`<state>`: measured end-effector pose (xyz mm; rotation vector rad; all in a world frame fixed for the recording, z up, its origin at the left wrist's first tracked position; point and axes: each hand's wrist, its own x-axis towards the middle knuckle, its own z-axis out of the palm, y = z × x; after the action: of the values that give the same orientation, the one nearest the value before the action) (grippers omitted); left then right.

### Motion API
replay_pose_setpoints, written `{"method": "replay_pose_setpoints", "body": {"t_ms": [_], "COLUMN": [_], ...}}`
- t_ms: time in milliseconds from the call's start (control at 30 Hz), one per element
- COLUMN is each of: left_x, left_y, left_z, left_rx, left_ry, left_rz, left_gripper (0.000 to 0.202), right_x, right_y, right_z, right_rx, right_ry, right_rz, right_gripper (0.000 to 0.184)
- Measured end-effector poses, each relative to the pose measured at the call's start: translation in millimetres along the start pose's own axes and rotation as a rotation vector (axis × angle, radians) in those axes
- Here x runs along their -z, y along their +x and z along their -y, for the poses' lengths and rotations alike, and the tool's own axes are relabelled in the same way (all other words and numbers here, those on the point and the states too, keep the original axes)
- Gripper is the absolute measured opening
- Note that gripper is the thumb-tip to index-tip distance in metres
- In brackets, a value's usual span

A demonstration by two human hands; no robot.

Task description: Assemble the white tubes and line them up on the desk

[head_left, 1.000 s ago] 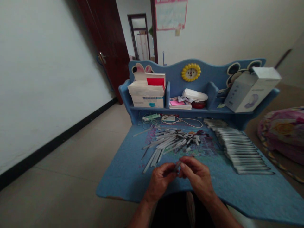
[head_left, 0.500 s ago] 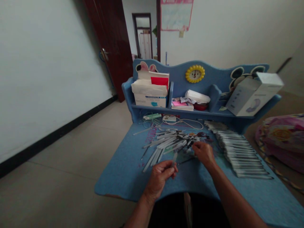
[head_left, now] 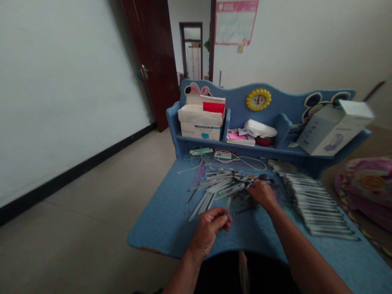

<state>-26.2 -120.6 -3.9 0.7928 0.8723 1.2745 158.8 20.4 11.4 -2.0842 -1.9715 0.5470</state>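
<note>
My left hand (head_left: 212, 226) is closed near the desk's front, pinching a pale translucent pen barrel (head_left: 228, 203) that points up and away. Ahead of it, a loose pile of pale pen barrels (head_left: 216, 185) fans across the desk. My right hand (head_left: 261, 192) reaches into the right side of that pile, among small dark parts (head_left: 266, 177). Its fingers are bent together; what they hold, if anything, is hidden. A dark thin rod (head_left: 243, 210) lies between the hands. On the right, many assembled-looking pens (head_left: 318, 204) lie side by side in a long row.
The blue desk (head_left: 153, 220) has a raised back shelf. On it stand an open mask box (head_left: 200, 126), papers (head_left: 240, 139) and a white box (head_left: 333, 130). A yellow flower clock (head_left: 259, 99) is set in the backboard. A white cord (head_left: 245, 159) lies behind the pile.
The whole view has shifted slightly, so the desk sits a little farther right. My left hand still holds the pen barrel; my right hand stays at the pile, slightly deeper among the dark parts.
</note>
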Motion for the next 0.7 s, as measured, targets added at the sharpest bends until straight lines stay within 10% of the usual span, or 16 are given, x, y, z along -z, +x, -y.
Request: {"method": "replay_pose_setpoints", "body": {"t_ms": [200,367,700], "left_x": [1.2,1.7,1.5], "left_y": [1,2,1], "left_z": [2,2,1], "left_rx": [0.016,0.034,0.03], "left_ry": [0.016,0.086,0.133], "left_rz": [0.003,0.018,0.051], "left_gripper": [0.014,0.013,0.012], "right_x": [9,7,-4], "right_y": [-46,-89,-102], "right_z": [8,32,45], "right_rx": [0.104,0.179,0.151], "right_ry": [0.507,1.385,1.481], "right_rz": [-0.054,0.139,0.192], "right_gripper": [0.036,0.023,0.021]}}
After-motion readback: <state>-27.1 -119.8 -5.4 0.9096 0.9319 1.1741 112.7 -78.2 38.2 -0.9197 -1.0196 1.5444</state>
